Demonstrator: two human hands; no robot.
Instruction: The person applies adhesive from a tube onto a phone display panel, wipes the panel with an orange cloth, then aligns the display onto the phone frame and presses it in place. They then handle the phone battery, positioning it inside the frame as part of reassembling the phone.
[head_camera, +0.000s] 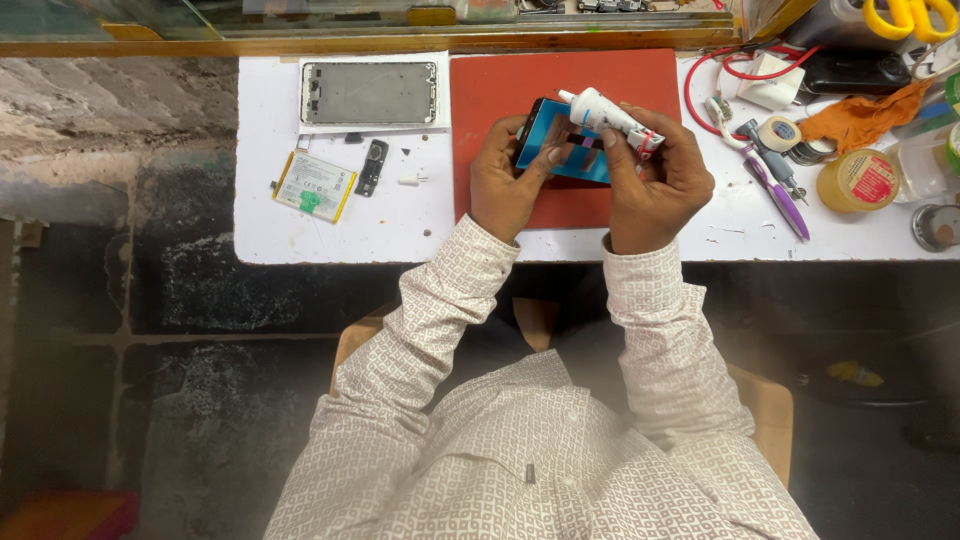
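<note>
While the person sits at the white worktable (330, 235), both hands are raised just over the red mat (500, 90). The left hand (503, 180) has its fingers closed around the left edge of an opened phone (560, 140), whose inside looks blue with a dark border. The right hand (655, 185) has its fingers clamped on a small white glue tube (610, 115), which lies tilted, its nozzle pointing up and to the left, above the phone's upper edge. I cannot tell if the nozzle touches the phone.

On the left part of the table lie a phone screen frame (370, 93) on a white sheet, a flat battery (315, 186) with a green mark, and a small black part (372, 166) between them. On the right side are a purple-handled tool (783, 203), a tape roll (782, 132), a round yellow tin (858, 180), an orange cloth (860, 115) and red wires (720, 70).
</note>
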